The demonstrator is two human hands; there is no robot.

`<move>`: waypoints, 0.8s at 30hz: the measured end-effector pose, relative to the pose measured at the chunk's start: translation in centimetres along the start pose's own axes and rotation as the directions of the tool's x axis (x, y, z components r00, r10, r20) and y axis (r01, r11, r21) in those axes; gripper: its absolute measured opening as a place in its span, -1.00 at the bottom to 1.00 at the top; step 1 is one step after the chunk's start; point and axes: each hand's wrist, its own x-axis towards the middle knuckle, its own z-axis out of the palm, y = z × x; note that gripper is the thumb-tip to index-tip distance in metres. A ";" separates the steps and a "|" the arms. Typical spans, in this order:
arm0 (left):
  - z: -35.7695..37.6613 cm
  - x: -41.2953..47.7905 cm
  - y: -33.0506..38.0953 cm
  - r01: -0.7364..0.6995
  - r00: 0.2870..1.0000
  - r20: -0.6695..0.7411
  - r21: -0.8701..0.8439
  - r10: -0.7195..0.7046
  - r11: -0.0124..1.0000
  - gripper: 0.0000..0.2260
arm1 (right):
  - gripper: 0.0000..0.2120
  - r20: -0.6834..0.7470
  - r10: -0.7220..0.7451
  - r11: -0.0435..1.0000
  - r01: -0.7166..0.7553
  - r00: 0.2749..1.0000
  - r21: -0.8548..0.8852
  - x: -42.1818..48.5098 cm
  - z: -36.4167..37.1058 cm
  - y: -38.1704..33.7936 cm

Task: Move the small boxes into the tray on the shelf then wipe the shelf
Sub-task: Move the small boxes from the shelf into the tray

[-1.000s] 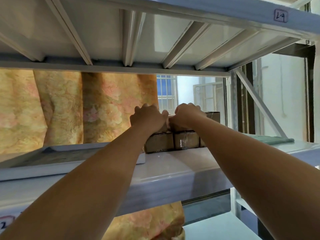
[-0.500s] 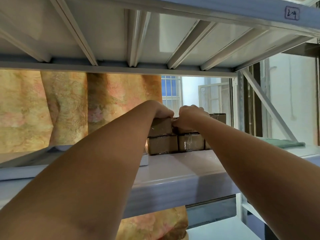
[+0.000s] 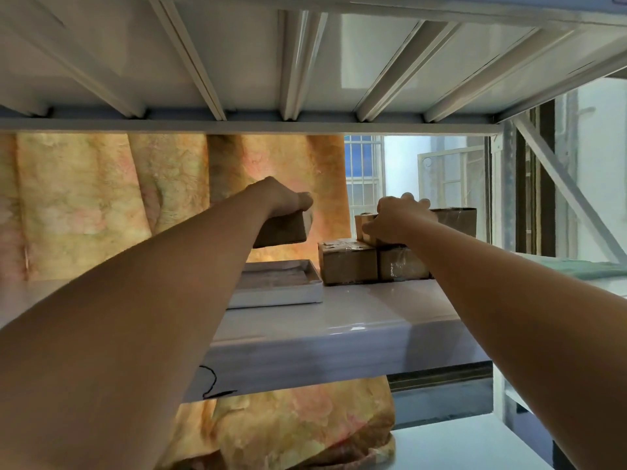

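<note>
1. Spanning the view, the shelf (image 3: 339, 320) is being shared by a tray (image 3: 281, 295) on the left and stacked small boxes (image 3: 349, 264) just beside it.
2. One lifted box (image 3: 285, 232) is being held above the tray's right end by the left hand (image 3: 281, 198), fingers curled over its top. It is best lowered flat inside the rim.
3. A top box (image 3: 362, 220) is being gripped by the right hand (image 3: 397, 220), fingers wrapped round it, likely steadying the stack.

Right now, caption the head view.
Left hand holds a small brown cardboard box over the white rectangular tray; right hand grips a stacked box.
</note>
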 end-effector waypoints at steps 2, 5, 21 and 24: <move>-0.8 -0.2 -1.3 0.033 0.999 0.003 -0.001 -0.033 0.999 -0.48 | -0.45 -0.001 0.008 1.000 -0.008 1.000 -0.013 -0.1 0.0 -0.4; -1.7 -0.6 -2.9 0.050 0.999 -0.012 0.011 -0.050 0.999 -0.47 | -0.48 -0.037 0.013 1.000 -0.012 0.999 0.028 -0.5 0.1 -0.8; -7.2 -2.2 -10.7 0.129 0.984 -0.136 0.110 -0.114 0.985 -0.46 | -0.60 -0.249 -0.242 0.950 0.281 0.938 0.133 -4.7 -0.1 -11.6; -7.9 -2.4 -12.0 0.151 0.981 -0.139 0.116 -0.135 0.982 -0.47 | -0.61 -0.208 -0.272 0.937 0.308 0.940 0.167 -5.8 0.3 -14.1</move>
